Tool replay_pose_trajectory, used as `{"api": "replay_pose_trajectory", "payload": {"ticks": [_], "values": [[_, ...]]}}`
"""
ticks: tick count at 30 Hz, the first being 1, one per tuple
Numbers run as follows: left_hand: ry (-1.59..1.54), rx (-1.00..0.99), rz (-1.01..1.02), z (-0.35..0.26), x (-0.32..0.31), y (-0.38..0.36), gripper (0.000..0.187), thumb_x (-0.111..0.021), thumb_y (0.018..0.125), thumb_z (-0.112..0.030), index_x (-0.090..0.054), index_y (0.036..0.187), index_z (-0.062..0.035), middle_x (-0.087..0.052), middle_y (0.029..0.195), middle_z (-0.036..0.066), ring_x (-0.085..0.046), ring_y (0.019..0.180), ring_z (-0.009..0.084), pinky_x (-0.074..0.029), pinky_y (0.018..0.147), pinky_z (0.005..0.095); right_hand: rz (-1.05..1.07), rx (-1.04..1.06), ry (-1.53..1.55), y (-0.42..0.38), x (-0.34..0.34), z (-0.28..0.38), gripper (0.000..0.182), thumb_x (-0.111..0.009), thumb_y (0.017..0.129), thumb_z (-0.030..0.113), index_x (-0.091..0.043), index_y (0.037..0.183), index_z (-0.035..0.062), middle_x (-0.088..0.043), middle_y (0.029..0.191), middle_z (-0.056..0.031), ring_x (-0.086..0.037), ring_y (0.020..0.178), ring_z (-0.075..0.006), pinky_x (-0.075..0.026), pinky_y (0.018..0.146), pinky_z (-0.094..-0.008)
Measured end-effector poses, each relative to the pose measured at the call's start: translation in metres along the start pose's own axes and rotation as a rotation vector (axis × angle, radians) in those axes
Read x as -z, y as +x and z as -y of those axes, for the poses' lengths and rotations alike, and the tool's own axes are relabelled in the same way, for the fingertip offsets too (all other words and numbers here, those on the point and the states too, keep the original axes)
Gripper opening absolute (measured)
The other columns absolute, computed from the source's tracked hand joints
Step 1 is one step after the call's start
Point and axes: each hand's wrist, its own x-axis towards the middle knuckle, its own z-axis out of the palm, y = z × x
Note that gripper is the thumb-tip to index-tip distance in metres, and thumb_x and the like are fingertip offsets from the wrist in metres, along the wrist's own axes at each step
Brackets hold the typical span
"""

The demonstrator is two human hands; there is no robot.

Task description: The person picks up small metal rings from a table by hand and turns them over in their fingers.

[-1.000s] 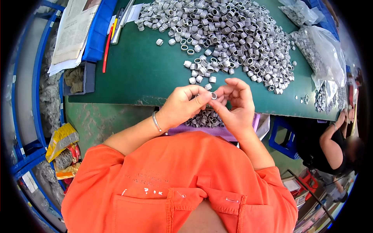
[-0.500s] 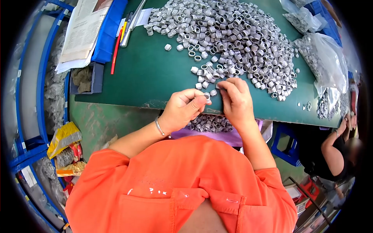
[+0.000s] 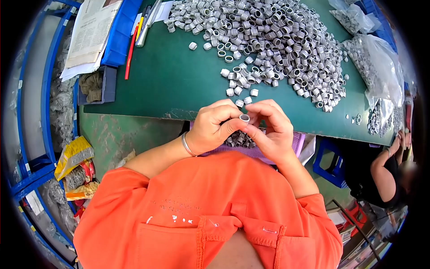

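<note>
A short grey metal ring [image 3: 244,118] is pinched upright, its open end facing up, between the thumb and fingers of my left hand [image 3: 215,125]. My right hand [image 3: 272,130] is curled against the ring's other side, thumb and forefinger closing on it. Just beyond my fingertips a few loose rings [image 3: 239,102] lie on the green table [image 3: 165,85]. Farther back spreads a large pile of the same rings [image 3: 286,45]. Below my hands, partly covered by them, a purple basket [image 3: 264,154] holds more rings.
Clear plastic bags of small parts [image 3: 380,67] lie at the table's right side. A blue tray with papers [image 3: 92,36], a red pen [image 3: 131,54] and a grey bin with cloth [image 3: 107,87] are at the left. Another person [image 3: 380,175] sits beside a blue stool [image 3: 329,163] on the right.
My right hand has moved from the loose rings at the table edge towards my left. Both hands now meet around one ring just off the edge.
</note>
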Motion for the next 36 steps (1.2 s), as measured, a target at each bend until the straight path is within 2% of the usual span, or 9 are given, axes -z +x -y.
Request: {"api": "replay_pose_trajectory", "payload": {"ticks": [5, 15, 18, 20, 23, 25, 28, 31, 36], "values": [[0.066, -0.093, 0.017, 0.002, 0.0, 0.0, 0.02, -0.071, 0.081, -0.019, -0.061, 0.081, -0.0023, -0.059, 0.072, 0.006, -0.054, 0.063, 0.0147, -0.043, 0.055, 0.0252, 0.048, 0.095, -0.063, -0.002, 0.005, -0.005, 0.021, -0.071, 0.073, -0.004, -0.064, 0.091, 0.002, -0.059, 0.086, -0.0059, -0.054, 0.067, -0.0103, -0.045, 0.056, -0.0217], [0.133, -0.065, 0.043, 0.001, 0.001, -0.001, 0.017, -0.072, 0.08, -0.015, -0.061, 0.077, -0.0024, -0.059, 0.07, 0.006, -0.054, 0.061, 0.0147, -0.042, 0.053, 0.0252, 0.053, 0.051, -0.086, -0.007, 0.005, -0.005, 0.018, -0.068, 0.073, -0.006, -0.065, 0.09, 0.0019, -0.06, 0.083, -0.0069, -0.054, 0.065, -0.0104, -0.044, 0.055, -0.0218], [0.149, -0.047, 0.058, -0.001, 0.001, -0.002, 0.013, -0.071, 0.08, -0.012, -0.063, 0.08, -0.002, -0.06, 0.071, 0.006, -0.055, 0.061, 0.0144, -0.043, 0.053, 0.0251, 0.083, 0.069, -0.158, -0.005, 0.008, -0.001, 0.019, -0.066, 0.074, -0.007, -0.065, 0.091, 0.0006, -0.06, 0.083, -0.0085, -0.056, 0.065, -0.0135, -0.045, 0.055, -0.0233], [0.116, 0.049, 0.031, -0.005, 0.0, -0.002, 0.016, -0.072, 0.08, -0.015, -0.065, 0.084, -0.0014, -0.058, 0.069, 0.007, -0.056, 0.062, 0.0171, -0.045, 0.055, 0.027, 0.09, 0.208, -0.246, -0.003, 0.011, 0.0, 0.02, -0.063, 0.074, -0.008, -0.065, 0.092, -0.0001, -0.061, 0.082, -0.0102, -0.058, 0.067, -0.0177, -0.047, 0.056, -0.0256], [0.139, 0.075, 0.034, -0.007, 0.0, -0.004, 0.015, -0.072, 0.078, -0.012, -0.066, 0.089, -0.0019, -0.06, 0.071, 0.007, -0.057, 0.063, 0.0167, -0.045, 0.057, 0.0268, 0.089, 0.264, -0.267, 0.001, 0.018, -0.005, 0.019, -0.062, 0.075, -0.008, -0.065, 0.092, -0.0004, -0.061, 0.082, -0.0114, -0.06, 0.069, -0.0206, -0.048, 0.057, -0.0276], [0.133, 0.057, 0.012, -0.002, 0.0, -0.005, 0.017, -0.073, 0.075, -0.005, -0.066, 0.09, -0.0014, -0.06, 0.073, 0.005, -0.056, 0.064, 0.0138, -0.044, 0.057, 0.0249, -0.056, 0.235, -0.403, 0.006, 0.016, -0.012, 0.019, -0.06, 0.076, -0.009, -0.064, 0.093, -0.0001, -0.06, 0.082, -0.0118, -0.059, 0.069, -0.0195, -0.047, 0.057, -0.0263], [0.154, 0.076, -0.007, -0.002, 0.002, -0.005, 0.015, -0.073, 0.075, -0.007, -0.066, 0.088, -0.0024, -0.061, 0.073, 0.006, -0.056, 0.064, 0.0141, -0.043, 0.056, 0.0255, -0.049, 0.134, -0.367, 0.01, 0.015, -0.008, 0.023, -0.06, 0.076, -0.01, -0.064, 0.095, 0.0003, -0.06, 0.086, -0.0105, -0.059, 0.07, -0.0162, -0.047, 0.057, -0.0249], [0.132, 0.052, -0.012, 0.0, 0.003, -0.006, 0.013, -0.072, 0.077, -0.008, -0.065, 0.087, -0.0019, -0.062, 0.074, 0.007, -0.056, 0.064, 0.0146, -0.043, 0.056, 0.0258, 0.122, 0.14, -0.066, 0.009, 0.011, -0.004, 0.034, -0.062, 0.073, -0.012, -0.062, 0.104, 0.0011, -0.06, 0.092, -0.0093, -0.058, 0.074, -0.0134, -0.048, 0.059, -0.0231], [0.124, 0.084, 0.0, -0.001, 0.003, -0.005, 0.013, -0.071, 0.079, -0.013, -0.066, 0.083, -0.0017, -0.062, 0.073, 0.008, -0.057, 0.064, 0.0176, -0.044, 0.056, 0.0278, 0.099, -0.075, 0.193, -0.003, 0.004, -0.011, 0.042, -0.064, 0.077, -0.009, -0.051, 0.115, 0.0005, -0.06, 0.094, -0.0085, -0.058, 0.079, -0.0106, -0.048, 0.067, -0.0216]]}}
